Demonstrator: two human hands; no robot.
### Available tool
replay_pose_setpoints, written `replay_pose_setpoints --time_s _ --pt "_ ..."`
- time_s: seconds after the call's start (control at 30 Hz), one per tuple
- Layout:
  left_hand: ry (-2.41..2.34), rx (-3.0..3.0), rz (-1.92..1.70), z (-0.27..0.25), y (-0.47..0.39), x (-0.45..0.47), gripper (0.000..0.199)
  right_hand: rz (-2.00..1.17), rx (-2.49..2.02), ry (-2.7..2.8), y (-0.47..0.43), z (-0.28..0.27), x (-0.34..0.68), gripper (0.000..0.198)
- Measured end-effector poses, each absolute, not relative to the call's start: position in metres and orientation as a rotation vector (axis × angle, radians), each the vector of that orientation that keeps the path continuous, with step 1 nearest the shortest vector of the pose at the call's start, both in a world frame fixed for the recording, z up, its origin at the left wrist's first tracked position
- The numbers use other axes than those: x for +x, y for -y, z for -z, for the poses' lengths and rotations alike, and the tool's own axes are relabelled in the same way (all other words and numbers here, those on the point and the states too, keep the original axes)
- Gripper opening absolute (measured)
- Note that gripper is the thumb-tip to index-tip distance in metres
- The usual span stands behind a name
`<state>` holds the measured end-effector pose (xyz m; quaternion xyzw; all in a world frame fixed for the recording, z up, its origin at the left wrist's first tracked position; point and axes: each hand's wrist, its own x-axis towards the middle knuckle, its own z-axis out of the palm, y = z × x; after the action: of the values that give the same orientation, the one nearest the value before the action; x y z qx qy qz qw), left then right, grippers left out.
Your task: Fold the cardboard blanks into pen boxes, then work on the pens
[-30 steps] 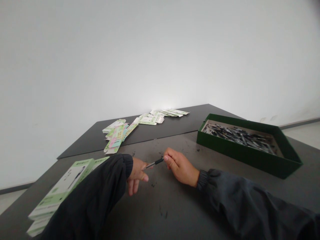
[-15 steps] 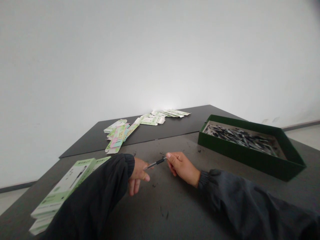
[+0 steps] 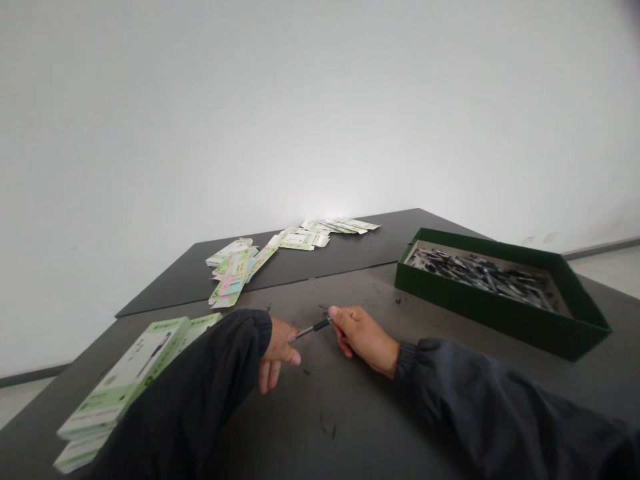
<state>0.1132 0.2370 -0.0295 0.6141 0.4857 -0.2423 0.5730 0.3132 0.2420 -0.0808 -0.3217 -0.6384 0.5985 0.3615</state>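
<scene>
A pen (image 3: 313, 329) with a clear barrel and a black grip spans the gap between my two hands, just above the dark table. My left hand (image 3: 278, 350) holds its left end, thumb against the barrel and the lower fingers hanging loosely. At the other end, near the black grip, my right hand (image 3: 364, 337) pinches the tip between thumb and curled fingers. Whatever lies inside the right pinch is hidden. To the right, a green box (image 3: 493, 312) holds many loose black and clear pens (image 3: 480, 275).
Green-and-white pen cartons (image 3: 127, 373) are stacked at the left, partly behind my left sleeve. Flattened cartons (image 3: 300, 239) lie along the back of the table (image 3: 310, 427), with pink and green ones (image 3: 235, 273) at back left. A pale wall (image 3: 320, 107) rises behind.
Both hands keep their hold on the pen. My right hand and the pen have shifted very slightly left, and the whole view has moved a little.
</scene>
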Motion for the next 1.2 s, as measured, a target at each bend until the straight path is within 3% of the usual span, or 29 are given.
replay_pose_setpoints --time_s 0.2,0.97,1.2 --pt "-1.129 1.427 0.527 0.034 -0.238 0.110 0.065 -1.501 -0.794 1.667 -0.243 0.080 0.314 0.040" --pt "-1.059 1.387 0.615 0.025 -0.240 0.110 0.070 -0.873 -0.682 2.140 -0.242 0.063 0.328 0.035" --pt "-0.946 1.308 0.626 0.021 -0.245 0.110 0.063 -0.792 -0.641 2.175 -0.236 0.055 0.330 0.033"
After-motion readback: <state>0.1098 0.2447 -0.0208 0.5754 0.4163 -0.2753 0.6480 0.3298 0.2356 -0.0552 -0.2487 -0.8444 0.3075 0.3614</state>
